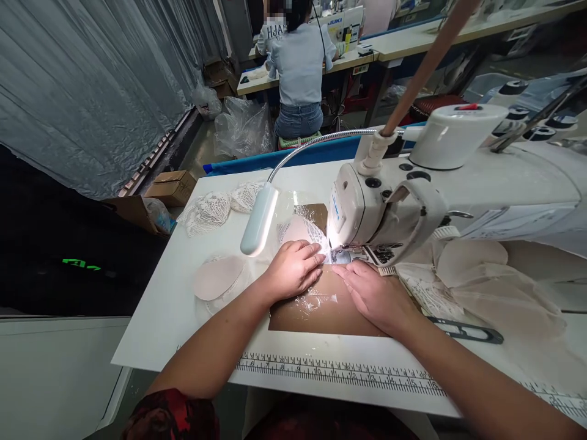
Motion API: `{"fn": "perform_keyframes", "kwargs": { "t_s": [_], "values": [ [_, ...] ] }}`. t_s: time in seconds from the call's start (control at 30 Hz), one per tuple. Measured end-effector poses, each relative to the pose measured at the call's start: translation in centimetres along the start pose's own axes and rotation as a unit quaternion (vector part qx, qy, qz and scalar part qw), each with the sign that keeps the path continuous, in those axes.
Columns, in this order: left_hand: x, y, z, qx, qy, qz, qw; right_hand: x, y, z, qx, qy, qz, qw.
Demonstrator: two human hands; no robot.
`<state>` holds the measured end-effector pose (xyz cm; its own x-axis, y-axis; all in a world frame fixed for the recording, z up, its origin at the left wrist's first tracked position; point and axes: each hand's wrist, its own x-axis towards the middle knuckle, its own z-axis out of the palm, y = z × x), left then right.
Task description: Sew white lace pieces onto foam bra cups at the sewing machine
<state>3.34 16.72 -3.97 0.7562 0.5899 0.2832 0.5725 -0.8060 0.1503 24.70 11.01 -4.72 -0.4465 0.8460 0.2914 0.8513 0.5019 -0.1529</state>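
Near the middle of the white counter (160, 305), a lace-trimmed cup piece (298, 227) lies just left of the needle of a JUKI sewing machine (348, 208), its near end running under the left hand (296, 269). Left grip: flattish, fingers close together, pressing down. Right hand (373, 293): index finger stretched toward the needle over a brown sheet (298, 318); whether the grip pinches anything, cannot tell. Piece looks midway, I judge; stitching hidden, so finished and remaining lengths unclear. Lace pieces (208, 211) by the far left corner, loose pad (217, 278) toward the left edge, sheer fabric (504, 299) right of the machine.
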Motion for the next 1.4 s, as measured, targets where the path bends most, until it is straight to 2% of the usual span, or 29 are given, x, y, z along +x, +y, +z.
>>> {"fn": "perform_keyframes", "kwargs": {
  "t_s": [0.27, 0.33, 0.4, 0.47, 0.53, 0.6, 0.67, 0.77, 0.83, 0.87, 0.93, 1.0, 1.03, 1.07, 1.13, 1.17, 1.23, 1.3, 1.4],
  "values": [
    [0.1, -1.3, 0.3, 0.004, 0.02, -0.067, 0.998, 0.1, 0.6, 0.2, 0.014, -0.01, -0.02, 1.0],
    [-0.2, -1.3, -0.4, -0.007, 0.015, -0.084, 0.996, -0.1, 0.8, 0.4, 0.014, -0.01, -0.028, 0.999],
    [-1.0, -1.4, -2.0, -0.017, 0.009, -0.114, 0.993, -0.2, 1.1, 0.6, 0.016, -0.002, -0.037, 0.999],
    [-2.8, -1.8, -4.1, -0.01, 0.008, -0.167, 0.986, -0.4, 1.4, 0.9, 0.021, 0.01, -0.043, 0.999],
    [-5.5, -2.5, -6.2, 0.019, 0.018, -0.256, 0.966, -0.6, 1.6, 1.2, 0.024, 0.021, -0.05, 0.998],
    [-8.9, -3.2, -7.8, 0.049, 0.043, -0.391, 0.918, -0.7, 1.7, 1.4, 0.025, 0.031, -0.055, 0.998],
    [-12.5, -3.4, -8.7, 0.022, 0.059, -0.499, 0.864, -0.8, 1.7, 1.5, 0.021, 0.042, -0.059, 0.997],
    [-16.3, -1.7, -8.7, -0.015, 0.05, -0.497, 0.866, -0.8, 1.5, 1.6, 0.006, 0.048, -0.062, 0.997],
    [-17.0, 0.7, -8.4, -0.108, 0.034, -0.469, 0.876, -0.7, 1.4, 1.4, 0.001, 0.038, -0.06, 0.997],
    [-16.6, 2.0, -8.2, -0.217, 0.026, -0.445, 0.869, -0.7, 1.3, 1.3, 0.004, 0.034, -0.057, 0.998],
    [-14.6, 4.3, -7.8, -0.423, -0.009, -0.363, 0.83, -0.7, 1.1, 0.9, 0.032, 0.03, -0.041, 0.998],
    [-11.5, 5.7, -7.1, -0.507, -0.043, -0.273, 0.817, -0.8, 1.0, 0.2, 0.09, 0.031, -0.018, 0.995],
    [-9.8, 6.0, -6.6, -0.507, -0.057, -0.236, 0.827, -0.9, 0.9, -0.1, 0.126, 0.036, -0.005, 0.991],
    [-8.1, 6.1, -6.0, -0.479, -0.057, -0.212, 0.85, -1.0, 0.8, -0.5, 0.16, 0.044, 0.004, 0.986],
    [-5.0, 5.8, -4.3, -0.384, -0.054, -0.205, 0.899, -1.3, 0.8, -1.2, 0.213, 0.053, -0.001, 0.976],
    [-3.8, 5.4, -3.5, -0.358, -0.055, -0.208, 0.908, -1.4, 0.7, -1.4, 0.229, 0.043, -0.018, 0.972],
    [-2.2, 4.6, -2.0, -0.35, -0.063, -0.215, 0.91, -1.6, 0.6, -1.7, 0.238, -0.002, -0.066, 0.969],
    [-1.5, 3.7, -1.1, -0.38, -0.065, -0.233, 0.893, -1.6, 0.4, -1.7, 0.222, -0.046, -0.097, 0.969],
    [-1.3, 2.4, -0.6, -0.39, -0.032, -0.287, 0.874, -1.5, 0.3, -1.3, 0.197, -0.055, -0.093, 0.974]
  ]
}}
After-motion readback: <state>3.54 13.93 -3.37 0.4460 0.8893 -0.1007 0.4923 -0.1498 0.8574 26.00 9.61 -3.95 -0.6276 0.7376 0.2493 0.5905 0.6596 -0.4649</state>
